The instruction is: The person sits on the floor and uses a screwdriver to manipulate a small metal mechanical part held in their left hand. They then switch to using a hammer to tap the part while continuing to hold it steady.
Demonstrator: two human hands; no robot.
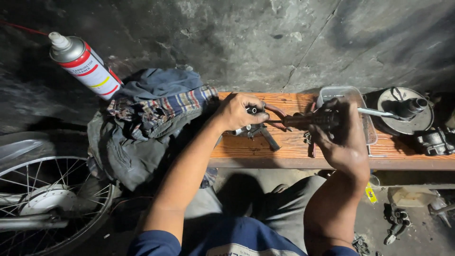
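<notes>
My left hand [239,111] grips a small dark tool with a reddish handle [276,111] over a wooden bench [246,150]. My right hand [342,135] is closed around the dark ribbed handle of a long tool [310,121], whose metal shaft [377,113] points right toward a round metal engine part [407,110]. The two hands hold their tools tip to tip. Small metal parts [258,132] lie on the bench under the left hand.
A heap of cloth rags [151,118] lies left of the bench. A spray can [85,64] leans at the upper left. A spoked wheel [45,201] is at lower left. A clear plastic tray [343,95] and a metal part [436,141] sit on the bench.
</notes>
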